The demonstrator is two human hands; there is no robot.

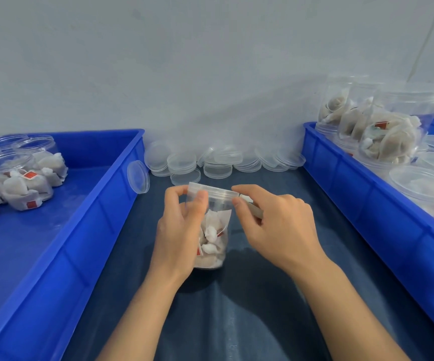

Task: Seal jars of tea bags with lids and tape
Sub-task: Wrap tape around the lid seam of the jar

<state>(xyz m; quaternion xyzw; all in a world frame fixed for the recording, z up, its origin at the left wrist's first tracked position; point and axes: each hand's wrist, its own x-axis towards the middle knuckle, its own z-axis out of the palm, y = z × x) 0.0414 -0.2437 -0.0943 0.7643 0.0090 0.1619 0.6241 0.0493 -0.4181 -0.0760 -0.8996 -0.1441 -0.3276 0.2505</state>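
Midway, left hand [178,225] gripped the jar [212,230] above the tabletop [249,295] while right hand [270,225] fingers pinched the lid [214,192]; tilted, it risked cross-threading and a poor seal.

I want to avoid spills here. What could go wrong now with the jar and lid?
1. Both hands, left and right, grip near the lid; the jar could tip if it slips.
2. The lid may seat crookedly.
3. An elbow might knock the leaning lid by the left bin.
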